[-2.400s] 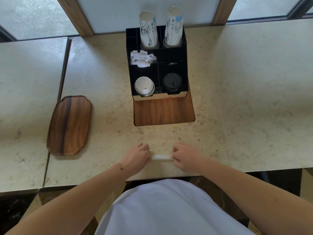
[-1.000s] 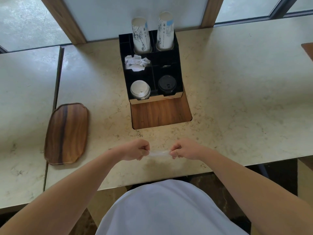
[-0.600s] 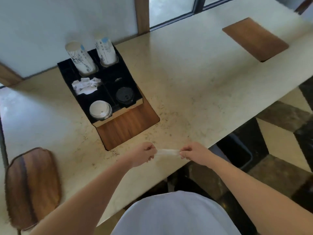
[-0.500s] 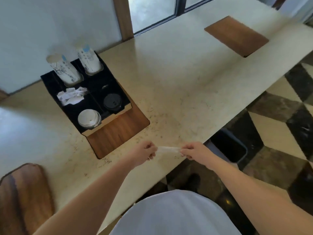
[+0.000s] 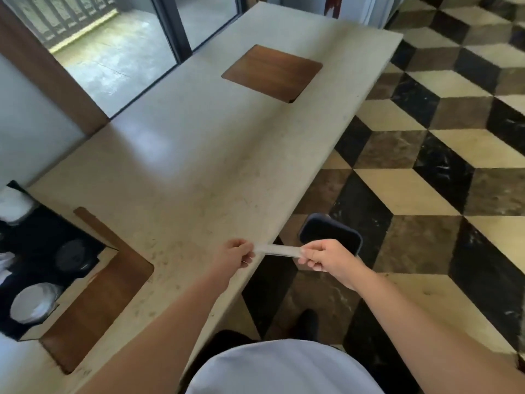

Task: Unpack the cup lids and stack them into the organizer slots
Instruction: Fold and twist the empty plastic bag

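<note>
A clear plastic wrapper [image 5: 277, 249], rolled into a thin strip, stretches between my hands. My left hand [image 5: 234, 254] pinches its left end above the counter's front edge. The right end is pinched by my right hand [image 5: 326, 258], out past the edge and over a dark bin [image 5: 329, 233] on the floor. The black organizer [image 5: 37, 251] sits at the far left, partly cut off. It holds a stack of white lids [image 5: 34, 304] in the front slot and black lids [image 5: 74, 255] beside it.
A wooden inset panel [image 5: 96, 305] lies in the stone counter [image 5: 199, 172] in front of the organizer. A second wooden panel [image 5: 271, 71] sits further along. Checkered floor tiles [image 5: 426, 166] fill the right side. My shoe [image 5: 306, 322] shows below the counter edge.
The view has swung to the right, pushing the organizer to the left edge and revealing the floor and bin. Both hands lifted the wrapper off the counter and carried it right, over the counter edge.
</note>
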A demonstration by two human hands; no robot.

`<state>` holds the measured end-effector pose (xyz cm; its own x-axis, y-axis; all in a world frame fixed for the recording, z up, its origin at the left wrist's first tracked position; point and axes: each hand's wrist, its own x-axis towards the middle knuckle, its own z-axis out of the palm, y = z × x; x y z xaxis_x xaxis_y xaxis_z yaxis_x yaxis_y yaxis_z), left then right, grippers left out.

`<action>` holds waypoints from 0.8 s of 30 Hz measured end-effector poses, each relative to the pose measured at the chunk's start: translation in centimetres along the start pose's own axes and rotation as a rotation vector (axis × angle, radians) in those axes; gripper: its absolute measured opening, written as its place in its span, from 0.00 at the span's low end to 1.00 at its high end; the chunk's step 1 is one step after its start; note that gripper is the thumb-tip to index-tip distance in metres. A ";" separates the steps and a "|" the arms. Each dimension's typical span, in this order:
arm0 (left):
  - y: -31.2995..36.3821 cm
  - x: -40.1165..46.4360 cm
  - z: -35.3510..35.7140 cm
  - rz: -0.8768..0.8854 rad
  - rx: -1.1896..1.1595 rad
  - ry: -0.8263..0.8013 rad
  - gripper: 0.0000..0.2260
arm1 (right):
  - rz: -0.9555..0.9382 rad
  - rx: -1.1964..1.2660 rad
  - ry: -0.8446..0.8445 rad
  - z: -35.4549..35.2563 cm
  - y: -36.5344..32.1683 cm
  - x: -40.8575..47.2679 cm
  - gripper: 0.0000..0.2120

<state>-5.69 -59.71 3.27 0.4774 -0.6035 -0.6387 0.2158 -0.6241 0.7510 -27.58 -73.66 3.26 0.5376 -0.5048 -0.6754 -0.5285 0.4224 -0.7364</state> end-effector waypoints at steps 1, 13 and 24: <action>0.6 0.5 1.1 0.019 0.023 -0.006 0.08 | 0.013 0.037 0.028 -0.7 0.2 0.0 0.07; 4.6 9.0 11.2 0.450 0.741 0.072 0.12 | 0.270 0.668 0.459 -6.1 4.1 -1.3 0.05; 8.0 18.8 12.3 0.726 1.384 0.015 0.25 | 0.466 0.816 0.653 -8.0 7.9 3.9 0.05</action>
<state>-5.42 -82.15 -4.77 0.1379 -0.9672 -0.2134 -0.9739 -0.1715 0.1483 -34.91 -78.31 -4.92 -0.1685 -0.3652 -0.9156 0.1250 0.9134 -0.3873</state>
